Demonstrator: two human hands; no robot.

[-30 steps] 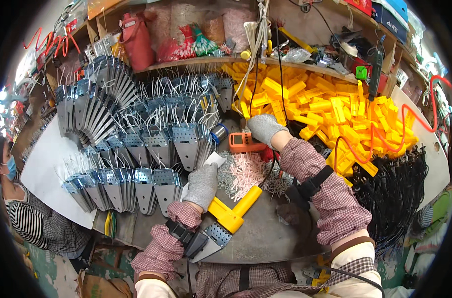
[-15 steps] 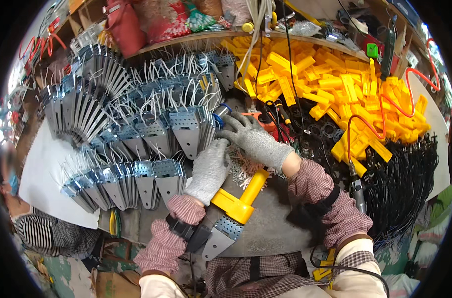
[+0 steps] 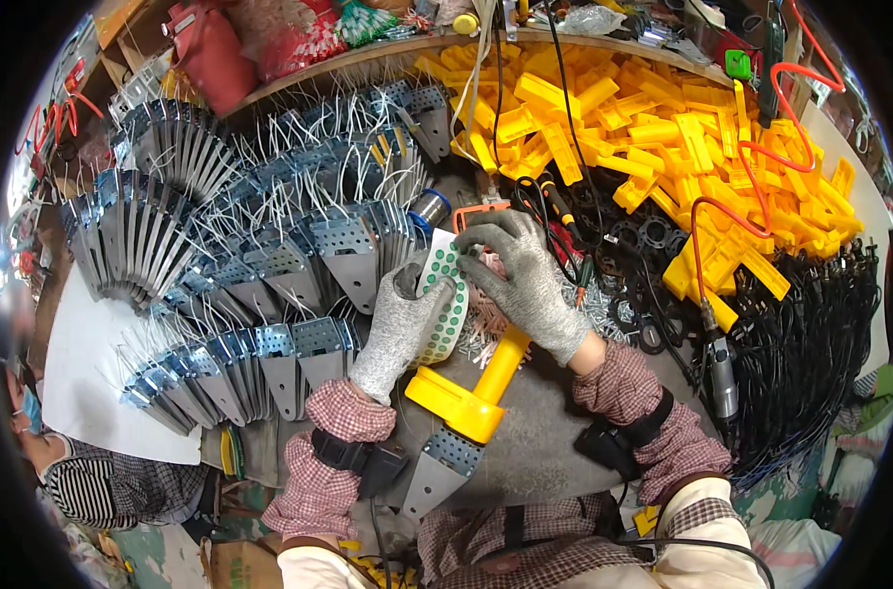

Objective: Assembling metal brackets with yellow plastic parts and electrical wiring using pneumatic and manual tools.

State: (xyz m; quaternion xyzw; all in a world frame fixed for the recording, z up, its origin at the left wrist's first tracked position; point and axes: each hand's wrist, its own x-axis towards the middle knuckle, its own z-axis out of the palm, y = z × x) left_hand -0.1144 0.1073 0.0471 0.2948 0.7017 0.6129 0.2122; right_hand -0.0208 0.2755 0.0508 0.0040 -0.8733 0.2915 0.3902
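Observation:
A white strip of round green stickers (image 3: pixel 452 316) is held up over the middle of the bench. My left hand (image 3: pixel 399 319), in a grey glove, grips it from the left with the thumb across its face. From the right, my gloved right hand (image 3: pixel 527 280) has curled fingers and thumb closed at the strip's upper edge; a loose sticker between them cannot be made out. Below my hands lies a yellow plastic part with a thick round handle (image 3: pixel 478 398), joined to a grey perforated metal bracket (image 3: pixel 445 473) that points toward me.
Rows of metal brackets with white wires (image 3: pixel 289 265) fill the left. Yellow plastic parts (image 3: pixel 662 157) are heaped at the back right, beside black cables (image 3: pixel 800 363). A power screwdriver (image 3: pixel 723 378) hangs on a red coiled hose. Screws (image 3: pixel 599 312) and a solder spool (image 3: pixel 430 208) lie nearby.
The sticker strip has come into view between my hands, lifted from near the bracket row. My right hand has turned and curled its fingers at the strip's edge. The head view has shifted slightly.

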